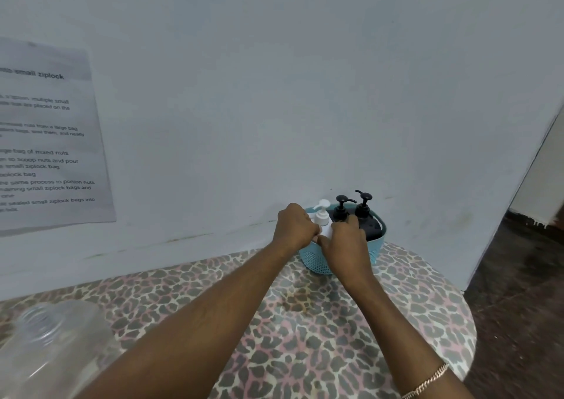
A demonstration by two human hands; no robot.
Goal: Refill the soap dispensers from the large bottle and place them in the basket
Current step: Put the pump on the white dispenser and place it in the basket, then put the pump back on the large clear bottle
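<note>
Clear large bottle (52, 343) is sitting near-left on the leopard-print table (305, 337). At the pale wall (274, 93), the left hand (294, 226) and right hand (346, 243) are gripping the white dispenser (323, 215) inside the teal basket (317, 261).

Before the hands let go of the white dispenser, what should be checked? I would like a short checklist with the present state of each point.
1. Black dispensers upright in the basket: ok.
2. White dispenser upright, pump on: ok.
3. Left hand and right hand grip it: ok.
4. Its base resting on the basket floor: cannot tell, hands hide it.
5. Basket wholly on the table: ok.
6. Large bottle capped: not ok, mouth open.
</note>
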